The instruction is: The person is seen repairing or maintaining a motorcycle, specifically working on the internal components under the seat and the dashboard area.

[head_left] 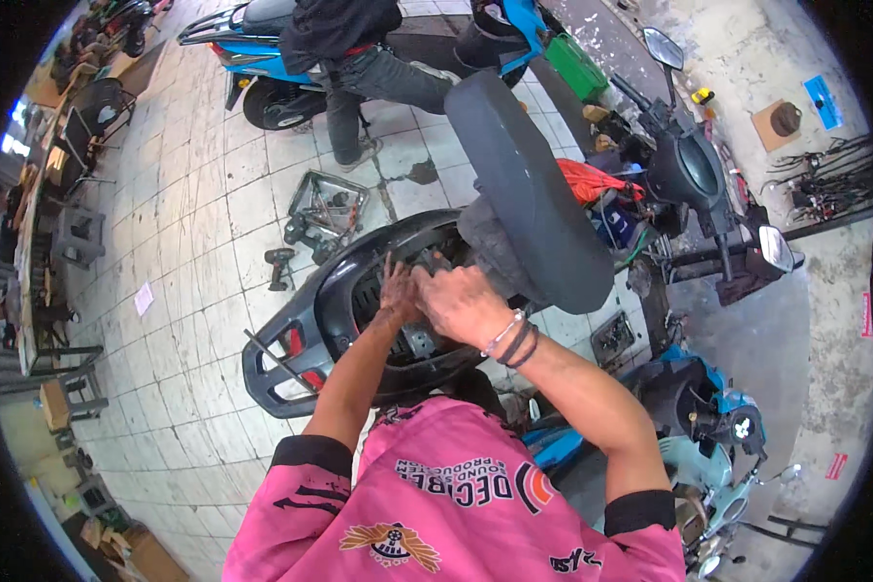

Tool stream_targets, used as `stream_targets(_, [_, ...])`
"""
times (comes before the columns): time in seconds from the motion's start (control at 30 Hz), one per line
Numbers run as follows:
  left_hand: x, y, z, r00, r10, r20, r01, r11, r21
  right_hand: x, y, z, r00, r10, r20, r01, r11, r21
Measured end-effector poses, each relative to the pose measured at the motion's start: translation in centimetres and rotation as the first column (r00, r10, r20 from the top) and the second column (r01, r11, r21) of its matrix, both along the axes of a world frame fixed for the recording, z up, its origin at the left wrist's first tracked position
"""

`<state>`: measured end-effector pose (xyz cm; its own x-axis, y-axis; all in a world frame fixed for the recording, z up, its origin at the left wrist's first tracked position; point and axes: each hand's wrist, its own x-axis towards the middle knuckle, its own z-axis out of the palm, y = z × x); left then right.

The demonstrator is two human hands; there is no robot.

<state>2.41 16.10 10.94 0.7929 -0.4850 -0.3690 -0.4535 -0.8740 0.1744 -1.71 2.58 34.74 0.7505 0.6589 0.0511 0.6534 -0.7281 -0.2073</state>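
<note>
Left of the hands point(461, 303), a paper sheet point(145, 299) on the tiled floor point(194, 233); beyond them, a green box point(575, 66) and, beside a person point(351, 87), a blue scooter point(255, 60); to their right, another blue scooter point(691, 386).

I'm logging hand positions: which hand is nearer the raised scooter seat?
Right. The right hand is just left of the raised scooter seat; the left hand is farther left, toward the red tail light.

bright light on the tiled floor point(194, 291); white glare at far left; edges bend toward a black rim
</note>
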Motion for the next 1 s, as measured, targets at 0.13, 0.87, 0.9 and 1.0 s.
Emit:
stream_targets(0.13, [-0.8, 0.1, 0.7, 0.99, 0.057, 0.133, -0.035, 0.986, -0.163, -0.1, 0.1, 0.2, 0.957, -0.284, 0.054, 0.282, 0.959, 0.031])
stream_targets(0.87, [-0.2, 1.1, -4.3, 0.988, 0.097, 0.122, -0.07, 0.976, -0.207, 4.5, 0.6, -7.9, 0.479, 0.66, -0.579, 0.37, 0.447, 0.815])
stream_targets(0.9, [-0.3, 1.0, -4.0, 0.99, 0.102, 0.101, -0.082, 0.979, -0.188, 4.1, 0.5, -8.5, 0.548, 0.623, -0.558, 0.387, 0.402, 0.83])
stream_targets(1.0, [-0.5, 0.9, -2.9, 0.988, 0.107, 0.108, -0.084, 0.977, -0.198, 2.5, -0.3, -9.9, 0.729, 0.384, -0.566, 0.51, 0.247, 0.824])
